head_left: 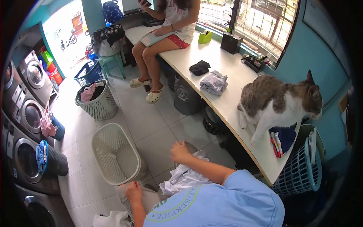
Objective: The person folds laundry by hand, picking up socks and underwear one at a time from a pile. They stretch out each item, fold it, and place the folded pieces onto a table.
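My left hand (pixel 133 192), at the lower left, is closed over my beige-clad leg; anything in its fingers is hidden. Farther forward, my right hand (pixel 180 152) is held with its fingers curled, and I cannot make out what they hold. A crumpled white garment (pixel 181 178) lies across my lap, partly under my right forearm. In front of me on the floor stands a cream laundry basket (pixel 99 149), its inside bare. Another white cloth (pixel 112 220) shows at the bottom edge beside my left arm.
A grey and white cat (pixel 268 98) sits on the white table (pixel 223 108) beside folded dark clothes (pixel 284 137). Grey folded clothing (pixel 214 83) and a black piece (pixel 199 68) lie farther along. Another person (pixel 177 22) sits on the table. Washing machines (pixel 28 155) line the left; a laundry basket (pixel 99 104) holds clothes.
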`<act>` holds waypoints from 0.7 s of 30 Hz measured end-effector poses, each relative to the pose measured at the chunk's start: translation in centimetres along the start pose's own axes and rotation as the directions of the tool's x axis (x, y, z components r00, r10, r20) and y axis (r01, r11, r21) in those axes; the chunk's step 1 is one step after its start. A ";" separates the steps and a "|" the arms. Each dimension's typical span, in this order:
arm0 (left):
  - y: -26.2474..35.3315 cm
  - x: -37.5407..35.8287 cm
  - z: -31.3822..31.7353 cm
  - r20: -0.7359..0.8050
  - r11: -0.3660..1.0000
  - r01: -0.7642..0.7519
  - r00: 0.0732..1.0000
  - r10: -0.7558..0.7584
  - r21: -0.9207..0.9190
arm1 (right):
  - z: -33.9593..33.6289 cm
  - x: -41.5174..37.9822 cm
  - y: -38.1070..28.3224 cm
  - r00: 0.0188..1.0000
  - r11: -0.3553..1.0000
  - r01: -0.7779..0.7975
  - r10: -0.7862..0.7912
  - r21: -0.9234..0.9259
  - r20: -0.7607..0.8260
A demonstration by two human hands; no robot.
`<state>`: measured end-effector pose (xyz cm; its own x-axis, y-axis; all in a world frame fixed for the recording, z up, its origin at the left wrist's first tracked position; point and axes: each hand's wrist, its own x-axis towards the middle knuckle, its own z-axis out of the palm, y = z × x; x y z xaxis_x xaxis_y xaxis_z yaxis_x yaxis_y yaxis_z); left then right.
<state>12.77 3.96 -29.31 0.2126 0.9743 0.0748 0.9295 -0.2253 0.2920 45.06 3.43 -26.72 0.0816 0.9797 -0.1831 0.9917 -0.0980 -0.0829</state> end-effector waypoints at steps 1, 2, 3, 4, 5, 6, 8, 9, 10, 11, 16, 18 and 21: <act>0.0 0.0 0.0 0.001 1.000 -0.008 1.000 0.008 0.000 | 0.0 -0.1 0.0 1.000 1.000 -0.008 0.008 0.002 -0.002; -0.1 0.0 0.1 -0.007 1.000 -0.009 1.000 0.009 -0.004 | -0.1 -0.3 0.1 1.000 1.000 0.003 -0.003 0.009 -0.020; -0.1 0.0 0.1 -0.016 1.000 -0.010 1.000 0.009 -0.008 | -0.1 -0.4 0.2 0.999 1.000 0.014 -0.013 0.015 -0.037; 0.0 -0.1 0.1 -0.016 1.000 -0.016 1.000 0.016 -0.011 | -0.2 -0.5 0.3 0.999 1.000 0.007 -0.006 0.014 -0.039; 0.0 -0.1 0.1 -0.030 0.999 -0.027 0.999 0.027 -0.018 | -0.3 -0.5 0.3 0.999 1.000 0.004 -0.003 0.013 -0.033; 0.1 -0.1 0.0 -0.044 0.999 -0.038 0.998 0.037 -0.025 | -0.3 -0.5 0.4 1.000 1.000 0.002 -0.001 0.013 -0.027; 0.1 -0.1 0.0 -0.035 0.999 -0.029 0.999 0.028 -0.017 | 0.1 -0.5 0.5 0.999 1.000 0.003 -0.002 0.011 -0.048; 0.2 -0.1 0.0 -0.024 1.000 -0.015 1.000 0.014 -0.007 | 0.0 -0.5 0.5 0.998 1.000 0.009 -0.009 0.010 -0.067; 0.3 -0.1 -0.1 -0.034 1.000 -0.015 0.999 0.014 -0.015 | -0.1 -0.4 0.5 0.997 1.000 0.010 -0.010 0.000 -0.075; 0.4 -0.1 -0.3 -0.022 1.000 -0.010 1.000 0.009 -0.026 | -0.2 -0.4 0.4 0.999 1.000 0.006 -0.005 0.013 -0.053; 0.4 -0.1 -0.3 -0.007 0.999 -0.013 1.000 0.013 -0.039 | -0.2 -0.3 0.5 0.999 0.999 0.011 -0.009 0.040 -0.036; 0.4 -0.1 -0.3 -0.023 0.998 -0.021 1.000 0.020 -0.054 | -0.3 -0.3 0.4 0.999 1.000 0.016 -0.015 0.027 -0.042; 0.4 0.1 -0.5 0.063 0.999 0.029 0.998 -0.026 -0.039 | -0.5 -0.3 0.4 0.999 1.000 0.015 -0.015 0.023 -0.035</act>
<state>12.96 3.94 -28.68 0.2068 0.9784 0.0067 0.9227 -0.1973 0.3311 45.47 3.21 -26.23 0.0706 0.9866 -0.1470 0.9903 -0.0870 -0.1086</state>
